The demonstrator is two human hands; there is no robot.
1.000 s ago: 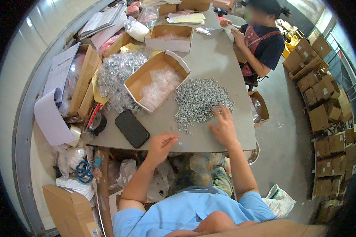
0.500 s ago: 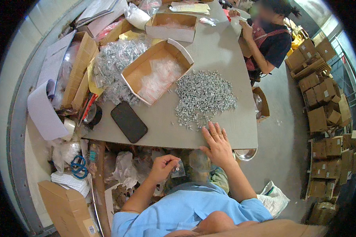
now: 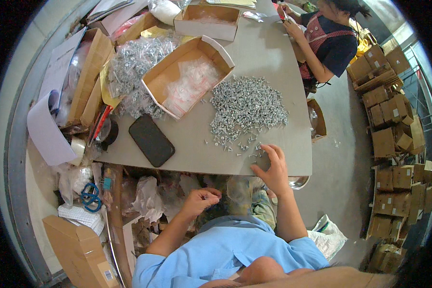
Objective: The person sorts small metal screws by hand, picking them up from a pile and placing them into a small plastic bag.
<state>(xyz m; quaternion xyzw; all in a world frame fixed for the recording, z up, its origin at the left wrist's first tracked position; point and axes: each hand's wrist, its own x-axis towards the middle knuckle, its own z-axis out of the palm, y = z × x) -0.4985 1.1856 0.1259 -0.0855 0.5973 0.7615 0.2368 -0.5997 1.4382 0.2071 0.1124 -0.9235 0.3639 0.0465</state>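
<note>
A pile of small silver screws is spread on the grey table, with a few loose ones at its near edge. My right hand hovers at the table's front edge beside these strays, thumb and fingers apart. Below the edge, in front of my body, my left hand is closed in a pinch; the small clear plastic bag in it barely shows now. Left of the pile, an open cardboard box holds many clear little bags. Filled clear bags of screws are heaped farther left.
A black phone lies near the front edge. Another box stands at the back. Blue-handled scissors and papers are at the left. A co-worker handles something small at the far right; stacked cartons line the floor beyond.
My right hand has lifted from lying flat on the table to a curved, spread pose by the strays. A few screws now lie apart at the pile's near edge. The view has shifted slightly.
</note>
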